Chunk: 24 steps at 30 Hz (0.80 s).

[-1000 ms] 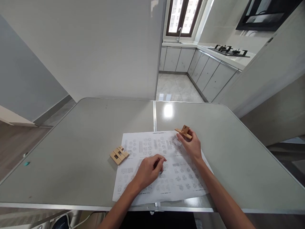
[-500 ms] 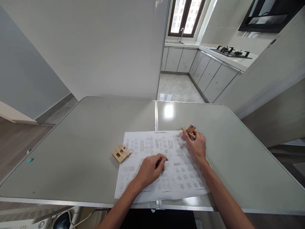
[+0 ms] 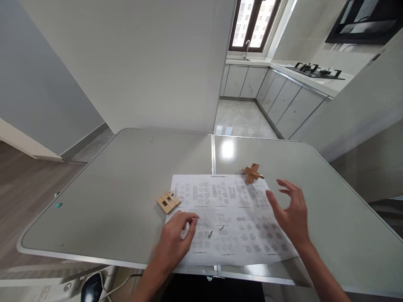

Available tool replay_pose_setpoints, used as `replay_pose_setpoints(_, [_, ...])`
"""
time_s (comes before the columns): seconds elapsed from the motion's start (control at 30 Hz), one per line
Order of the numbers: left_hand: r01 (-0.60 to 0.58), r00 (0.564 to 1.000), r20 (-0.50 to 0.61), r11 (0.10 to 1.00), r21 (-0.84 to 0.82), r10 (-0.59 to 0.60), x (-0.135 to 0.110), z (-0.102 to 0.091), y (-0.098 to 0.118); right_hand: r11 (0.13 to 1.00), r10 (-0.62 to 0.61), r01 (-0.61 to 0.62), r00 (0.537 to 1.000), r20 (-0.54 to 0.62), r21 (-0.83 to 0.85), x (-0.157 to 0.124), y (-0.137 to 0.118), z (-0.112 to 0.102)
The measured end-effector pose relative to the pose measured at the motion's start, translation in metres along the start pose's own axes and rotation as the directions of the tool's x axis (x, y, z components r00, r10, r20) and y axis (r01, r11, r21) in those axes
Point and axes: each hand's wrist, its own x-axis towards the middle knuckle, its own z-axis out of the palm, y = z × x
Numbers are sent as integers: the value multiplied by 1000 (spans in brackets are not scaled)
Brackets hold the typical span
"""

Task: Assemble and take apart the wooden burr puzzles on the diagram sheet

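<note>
A white printed sheet (image 3: 229,218) with many small diagrams lies on the grey table (image 3: 126,176). A small wooden cross-shaped puzzle piece (image 3: 252,173) stands free at the sheet's far right corner. Several flat wooden blocks (image 3: 168,201) lie together by the sheet's left edge. My right hand (image 3: 291,214) hovers over the sheet's right side, fingers spread, holding nothing, a short way in front of the cross piece. My left hand (image 3: 176,239) rests on the sheet's near left part with fingers curled loosely; nothing shows in it.
A tiny dark object (image 3: 210,235) lies on the sheet near my left hand. A small teal item (image 3: 58,205) sits at the table's left edge. A white partition wall stands behind the table; a kitchen with cabinets opens at the back right. Cables lie on the floor below.
My right hand let go of the wooden cross piece, which now stands on the sheet's corner, and drew back towards me. My left hand slid left. The camera turned slightly left.
</note>
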Motion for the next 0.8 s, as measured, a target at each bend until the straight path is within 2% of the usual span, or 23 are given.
replay_pose_setpoints(0.13, [117, 959, -280, 956, 269, -39, -13, -25, -33, 998, 48, -56, 979, 198, 33, -49, -12, -25])
replay_pose_setpoints(0.17, [162, 948, -313, 935, 316, -59, -12, -28, -39, 996, 59, -74, 967, 249, 52, -62, -13, -27])
replay_pose_setpoints(0.3, [243, 952, -273, 883, 401, -138, -2, -32, -57, 972, 117, -187, 910, 398, 142, -99, -14, -24])
replay_pose_setpoints(0.37, [257, 957, -236, 876, 409, -170, 5, -31, -62, 956, 156, -241, 902, 403, 168, -107, -15, -22])
replay_pose_setpoints(0.6, [288, 954, -201, 868, 405, -223, 18, -25, -72, 908, 275, -367, 886, 373, 203, -106, -17, -19])
replay_pose_setpoints(0.8, [267, 956, -213, 898, 349, -201, 17, -25, -75, 902, 269, -376, 872, 409, 210, -104, -18, -17])
